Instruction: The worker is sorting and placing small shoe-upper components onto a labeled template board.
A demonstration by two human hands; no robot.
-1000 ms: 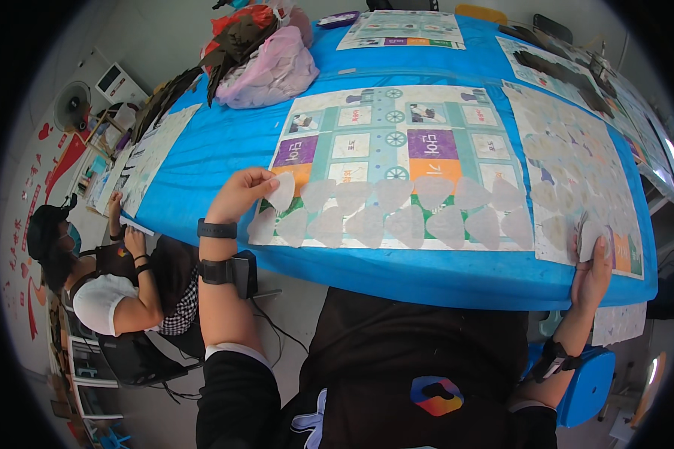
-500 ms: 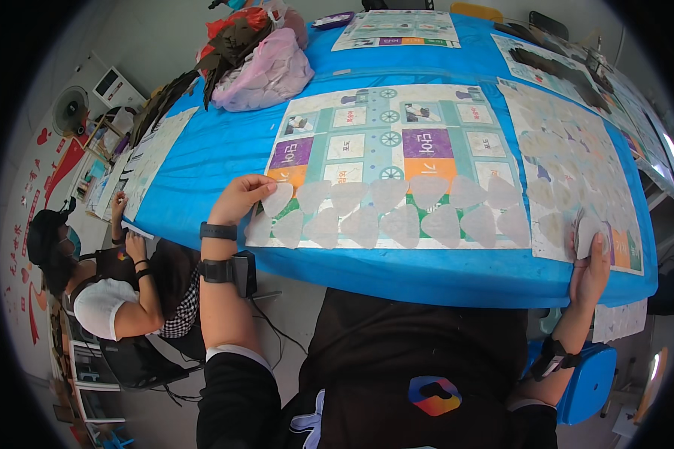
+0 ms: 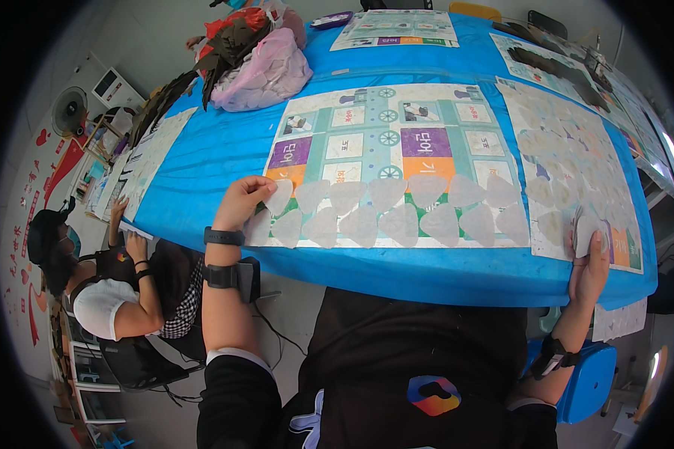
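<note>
My left hand (image 3: 246,202) is closed in a pinch at the near left corner of a printed sheet (image 3: 386,97). Thumb and fingertips grip the edge of a pale grey rounded fabric-like piece (image 3: 281,197). More such pieces (image 3: 392,226) lie in two rows along the near part of this sheet, some edges overlapping. At the right, my right hand (image 3: 591,271) holds a small stack of similar pale pieces (image 3: 587,230) upright over a second printed sheet (image 3: 543,150). That sheet is largely covered with translucent pale pieces. The right palm is partly hidden.
A blue cloth (image 3: 397,273) covers the table. Pale pieces fill a pink plastic bag (image 3: 266,75) at the back left, beside dark scraps. Another printed sheet (image 3: 397,26) lies at the far side. A co-worker (image 3: 105,299) sits at the left.
My left hand has barely shifted, still pinching the piece at the corner. My right hand keeps its stack in place. At the far left back, another person's hand shows beside the bags.
</note>
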